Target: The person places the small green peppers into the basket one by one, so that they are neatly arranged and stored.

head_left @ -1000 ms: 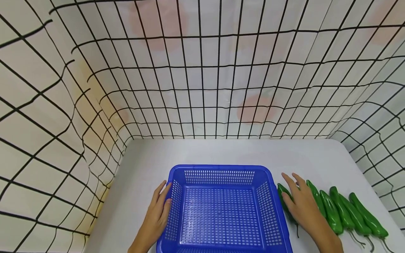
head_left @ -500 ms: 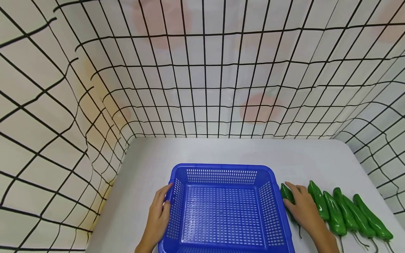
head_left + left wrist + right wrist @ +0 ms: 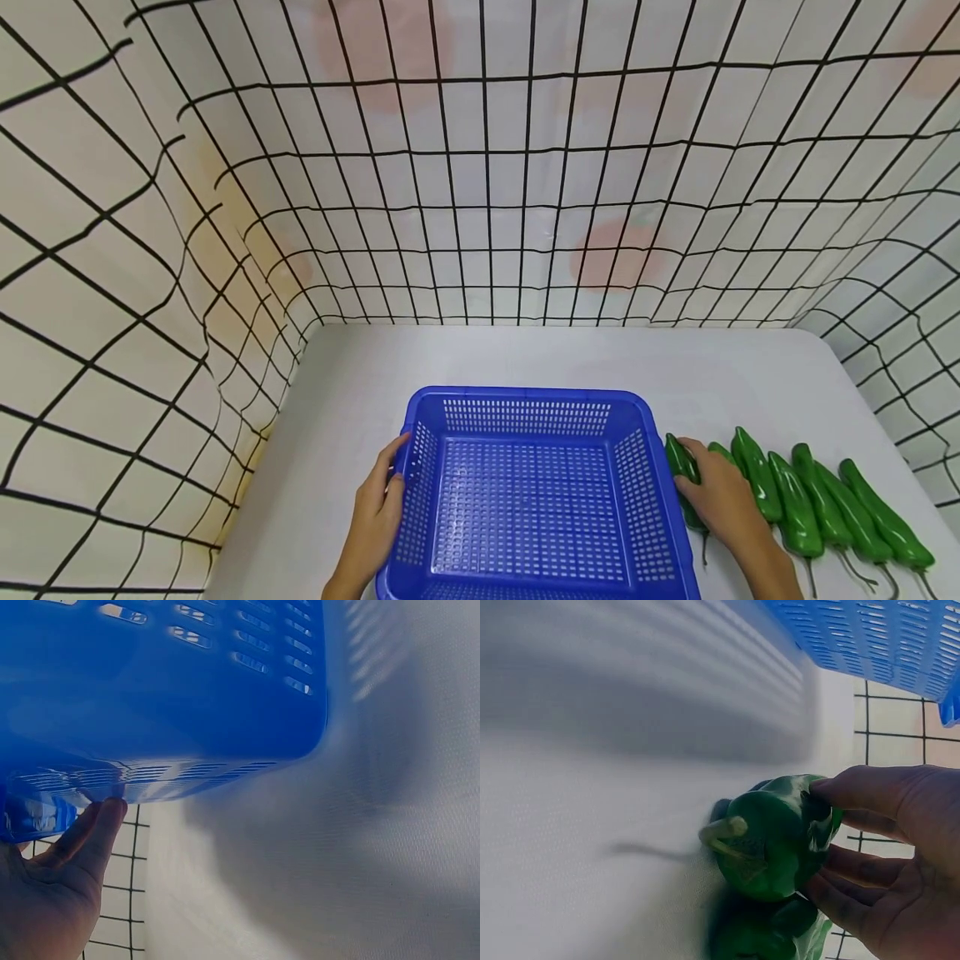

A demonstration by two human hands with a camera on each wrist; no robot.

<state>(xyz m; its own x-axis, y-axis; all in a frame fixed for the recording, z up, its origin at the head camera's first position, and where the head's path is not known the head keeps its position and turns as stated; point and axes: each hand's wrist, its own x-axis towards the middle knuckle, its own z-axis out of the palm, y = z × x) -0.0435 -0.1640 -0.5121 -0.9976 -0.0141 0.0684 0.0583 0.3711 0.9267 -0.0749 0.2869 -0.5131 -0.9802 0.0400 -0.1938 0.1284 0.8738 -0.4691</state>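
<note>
In the head view, a blue basket sits at bottom centre, the left hand against its left rim. At lower right, the right hand holds a green pepper just beside the basket. Other peppers crowd close behind the knuckles; a wide swing could scatter them.

In the left wrist view, fingertips at lower left touch the basket; whether they clasp it I cannot tell. If not, a knock might shift it.

In the right wrist view, thumb and fingers pinch the pepper's glossy side, which might slip; a second pepper below could get dragged.
</note>
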